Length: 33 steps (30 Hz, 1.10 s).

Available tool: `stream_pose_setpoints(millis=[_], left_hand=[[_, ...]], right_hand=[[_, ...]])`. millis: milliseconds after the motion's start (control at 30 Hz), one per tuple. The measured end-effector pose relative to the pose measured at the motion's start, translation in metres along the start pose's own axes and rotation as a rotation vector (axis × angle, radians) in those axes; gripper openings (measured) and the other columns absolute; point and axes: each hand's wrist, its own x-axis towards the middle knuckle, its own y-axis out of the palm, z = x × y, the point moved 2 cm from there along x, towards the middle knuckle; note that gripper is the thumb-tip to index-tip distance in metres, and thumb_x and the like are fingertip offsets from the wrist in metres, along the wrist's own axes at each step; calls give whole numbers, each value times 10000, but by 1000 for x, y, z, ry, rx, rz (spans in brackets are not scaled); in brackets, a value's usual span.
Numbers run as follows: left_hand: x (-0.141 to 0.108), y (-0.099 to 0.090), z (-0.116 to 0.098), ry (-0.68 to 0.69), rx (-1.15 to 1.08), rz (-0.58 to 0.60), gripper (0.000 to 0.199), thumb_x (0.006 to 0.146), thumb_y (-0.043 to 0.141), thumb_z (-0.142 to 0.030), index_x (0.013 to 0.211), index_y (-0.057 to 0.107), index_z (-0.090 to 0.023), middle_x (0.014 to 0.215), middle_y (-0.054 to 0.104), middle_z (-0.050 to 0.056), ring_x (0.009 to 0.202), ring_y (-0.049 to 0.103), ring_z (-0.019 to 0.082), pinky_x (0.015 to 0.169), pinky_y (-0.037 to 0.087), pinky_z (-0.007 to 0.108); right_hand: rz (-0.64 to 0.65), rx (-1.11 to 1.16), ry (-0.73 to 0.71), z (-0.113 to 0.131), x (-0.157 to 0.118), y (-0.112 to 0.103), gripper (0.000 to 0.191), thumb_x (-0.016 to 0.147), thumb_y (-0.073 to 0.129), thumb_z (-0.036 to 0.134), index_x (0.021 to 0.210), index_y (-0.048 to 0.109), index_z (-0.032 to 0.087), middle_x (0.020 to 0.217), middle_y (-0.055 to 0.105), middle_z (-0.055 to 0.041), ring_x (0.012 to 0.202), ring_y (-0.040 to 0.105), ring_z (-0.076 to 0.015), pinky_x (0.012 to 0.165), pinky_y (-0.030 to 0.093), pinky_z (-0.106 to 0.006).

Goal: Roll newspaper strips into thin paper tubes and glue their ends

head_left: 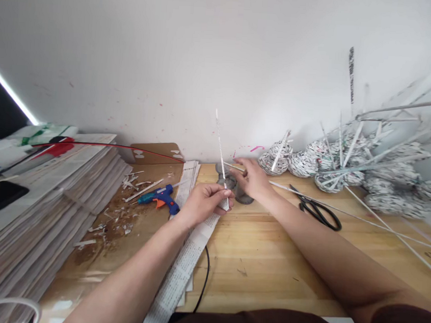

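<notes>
My left hand [212,200] is closed, pinching a strip of printed newspaper [194,248] at its upper end. From this pinch a thin rolled paper tube [220,139] rises, tilted a little to the left. The strip's long flat part runs down toward me under my left forearm. My right hand [250,179] is over a dark grey, soft-looking lump [243,197], fingers apart. A long thin pale rod [309,195] passes by or under that hand; whether the fingers touch it, I cannot tell. The lump's middle is hidden by the hand.
Black-handled scissors [318,212] lie to the right, near woven paper shapes [304,163] with sticks poking out. A blue glue gun [161,197] rests left of more paper strips [188,174]. Stacked newspapers [61,195] fill the left side, with paper scraps [126,219] beside them.
</notes>
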Motion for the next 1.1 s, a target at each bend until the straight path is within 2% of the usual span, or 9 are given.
stream_pose_setpoints(millis=[67, 200, 267, 500, 567, 700, 867, 1000, 1100], left_hand=[[0, -1, 1, -11, 4, -12, 347, 791, 632, -484, 821, 685, -142, 767, 693, 62, 686, 633, 151, 603, 569, 270], [1, -2, 1, 2, 22, -17, 361, 775, 646, -492, 803, 712, -139, 853, 707, 83, 788, 649, 187, 622, 579, 284], [1, -1, 2, -1, 16, -7, 369, 767, 651, -498, 806, 723, -138, 877, 712, 86, 821, 653, 202, 635, 583, 296], [-1, 1, 1, -48, 31, 41, 345, 748, 671, -481, 780, 717, -140, 794, 711, 56, 755, 658, 185, 663, 577, 295], [-1, 2, -1, -47, 40, 37, 347, 754, 661, -482, 782, 719, -141, 791, 711, 56, 754, 658, 186, 661, 576, 295], [-2, 3, -3, -44, 78, 37, 349, 752, 653, -485, 754, 722, -143, 810, 716, 66, 765, 662, 188, 657, 571, 285], [-1, 3, -1, -50, 64, 52, 341, 760, 651, -477, 788, 715, -143, 795, 710, 65, 730, 655, 176, 654, 567, 287], [-1, 3, -1, -44, 69, 32, 349, 767, 645, -477, 781, 710, -134, 799, 709, 72, 728, 653, 174, 663, 566, 290], [-1, 4, -1, -59, 64, 37, 346, 762, 654, -468, 803, 708, -129, 788, 705, 70, 716, 650, 170, 656, 566, 289]], right_hand=[[112, 183, 46, 12, 4, -7, 402, 907, 492, 479, 1033, 699, 159, 997, 675, -117, 885, 616, -212, 779, 445, -329], [666, 736, 212, 35, 1, -11, 434, 860, 555, 521, 988, 706, 134, 721, 675, -49, 646, 621, -154, 606, 460, -275], [740, 881, 271, 41, -2, -11, 422, 817, 616, 515, 964, 699, 128, 638, 644, -19, 552, 594, -133, 551, 454, -264], [407, 867, 377, 40, -2, -7, 338, 677, 762, 449, 720, 685, 123, 560, 561, 26, 472, 454, -65, 440, 338, -207], [419, 855, 355, 40, -1, -8, 337, 697, 744, 458, 745, 694, 128, 569, 559, 28, 482, 449, -64, 450, 332, -208], [576, 806, 325, 42, -1, -9, 359, 729, 709, 482, 800, 713, 130, 553, 558, 27, 471, 448, -73, 458, 330, -221], [416, 830, 403, 42, 0, -10, 335, 650, 780, 432, 639, 624, 137, 552, 537, 42, 481, 421, -59, 468, 309, -216], [516, 812, 373, 46, -1, -12, 329, 687, 746, 444, 758, 681, 129, 571, 551, 37, 494, 426, -64, 471, 304, -217], [465, 803, 409, 47, 0, -14, 328, 638, 786, 420, 659, 628, 133, 533, 522, 50, 475, 409, -56, 460, 293, -213]])
